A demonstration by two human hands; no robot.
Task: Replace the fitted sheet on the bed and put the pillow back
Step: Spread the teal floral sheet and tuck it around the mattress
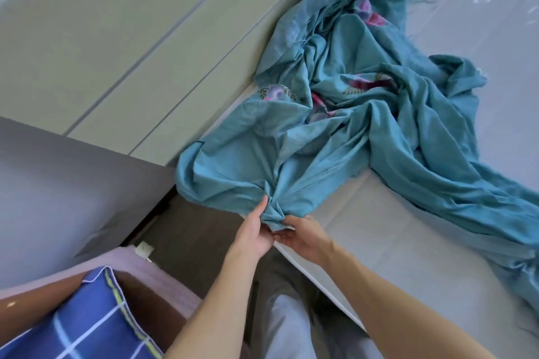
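Both hands meet at the near corner of the mattress (379, 242), the left hand (253, 230) and right hand (303, 237) with fingers closed on a bunched corner of the teal sheet (335, 131), which lies crumpled across the bed. The pillow (87, 323) waits aside at lower left. Best to find the corner seam first, then stretch it over the mattress corner.

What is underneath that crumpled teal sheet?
The teal sheet lies on a bare pale mattress, visible around it. Both hands hold its near corner at the mattress edge. Anything beneath the heap is hidden.
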